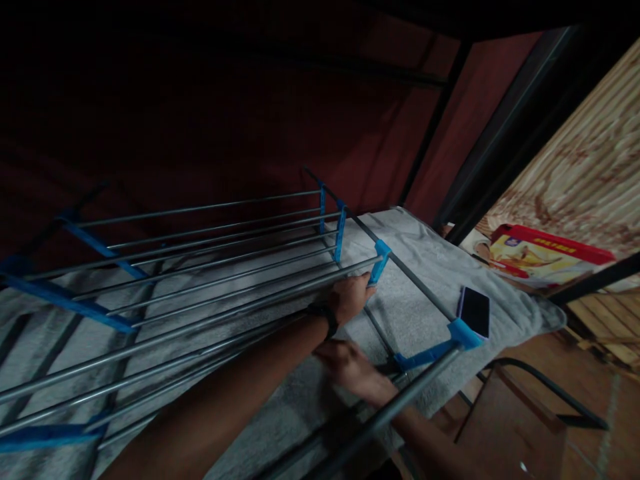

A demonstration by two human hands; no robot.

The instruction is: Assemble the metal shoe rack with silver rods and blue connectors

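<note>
A clothes drying rack [75,304] of grey metal rods and blue plastic end pieces lies across the grey cloth. My left hand [351,297], with a dark band on its wrist, reaches under a long rod. Its fingers close round the lower end of a blue bracket [381,259] at the rack's right side. Just below that wrist is my right hand [350,368], slightly blurred, its fingers curled together. What it holds, if anything, is hidden. A thick rod crosses in front of my right forearm. Nearer the cloth's right edge sits another blue corner joint [466,335].
A phone [475,311] rests on the grey cloth [425,247] beside the corner joint. To the right are a red and yellow box [545,257], dark frame posts and a brown chair [515,420]. A dark red wall [225,120] stands behind the rack.
</note>
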